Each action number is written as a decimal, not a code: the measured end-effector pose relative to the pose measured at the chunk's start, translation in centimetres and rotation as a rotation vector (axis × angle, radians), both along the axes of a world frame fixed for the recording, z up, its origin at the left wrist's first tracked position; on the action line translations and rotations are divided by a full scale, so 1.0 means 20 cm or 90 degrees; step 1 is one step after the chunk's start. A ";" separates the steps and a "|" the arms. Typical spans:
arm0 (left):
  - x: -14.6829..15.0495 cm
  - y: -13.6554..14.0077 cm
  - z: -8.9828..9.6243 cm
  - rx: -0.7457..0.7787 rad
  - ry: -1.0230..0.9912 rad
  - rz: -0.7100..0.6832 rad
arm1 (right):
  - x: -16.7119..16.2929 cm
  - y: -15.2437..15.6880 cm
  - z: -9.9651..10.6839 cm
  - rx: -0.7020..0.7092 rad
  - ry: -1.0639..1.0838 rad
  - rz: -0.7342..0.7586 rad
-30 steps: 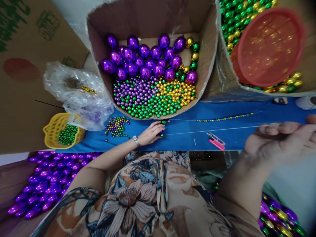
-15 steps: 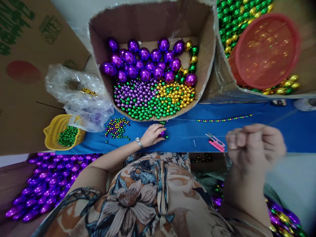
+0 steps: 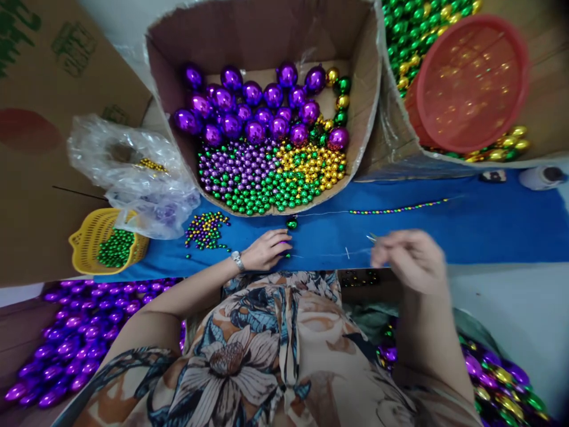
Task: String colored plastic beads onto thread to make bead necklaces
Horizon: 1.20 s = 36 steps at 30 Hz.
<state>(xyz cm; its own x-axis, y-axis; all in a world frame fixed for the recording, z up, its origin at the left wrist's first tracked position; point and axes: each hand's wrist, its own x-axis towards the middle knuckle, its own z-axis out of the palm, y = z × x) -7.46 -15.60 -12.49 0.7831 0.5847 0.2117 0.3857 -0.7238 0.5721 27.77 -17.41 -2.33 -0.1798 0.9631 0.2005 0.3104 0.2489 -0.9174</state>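
My left hand (image 3: 267, 249), a watch on its wrist, rests on the blue cloth with fingers closed over a shiny purple bead, mostly hidden. A small green bead (image 3: 288, 255) peeks out at its fingertips, and a larger green bead (image 3: 291, 223) lies just beyond. From there a thin clear thread (image 3: 322, 255) runs right over the cloth to my right hand (image 3: 411, 261), pinched on it and slightly blurred. Scissor tips (image 3: 371, 238) show beside the right fingers; the handles are hidden. Farther back lies a string of small purple, green and gold beads (image 3: 398, 207).
A cardboard box (image 3: 377, 77) of purple balls and small beads stands ahead. At left are a yellow basket (image 3: 82, 240), a plastic bag (image 3: 128, 163) and loose beads (image 3: 207, 230). A red tub (image 3: 473, 83) sits in the right box. A white stick (image 3: 347, 253) lies near the front edge.
My right hand has moved left and now covers most of the pink-handled scissors. The left hand has shifted a little left, uncovering the larger green bead. The camera view has shifted slightly.
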 end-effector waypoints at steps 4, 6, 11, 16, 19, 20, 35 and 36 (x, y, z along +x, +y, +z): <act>0.00 -0.01 0.05 -0.012 -0.036 0.018 | -0.20 0.13 -0.25 -0.040 -0.147 0.113; 0.05 0.00 0.08 -0.017 -0.062 0.094 | -0.27 0.21 -0.37 0.013 -0.253 0.144; 0.24 0.02 0.13 0.040 0.152 0.251 | -0.39 0.35 -0.53 0.071 -0.418 0.162; 0.32 0.04 0.14 0.071 0.361 0.250 | -0.46 0.38 -0.53 0.064 -0.548 0.166; 0.31 0.05 0.13 0.077 0.386 0.227 | -0.42 0.37 -0.49 0.105 -0.478 0.115; 0.30 0.05 0.13 0.083 0.389 0.216 | -0.39 0.36 -0.47 0.120 -0.449 0.078; 0.25 0.03 0.10 0.183 0.242 0.249 | -0.20 0.23 -0.09 0.110 -0.290 -0.071; 0.26 0.01 0.09 0.204 0.226 0.215 | -0.22 0.21 -0.04 0.085 -0.226 -0.067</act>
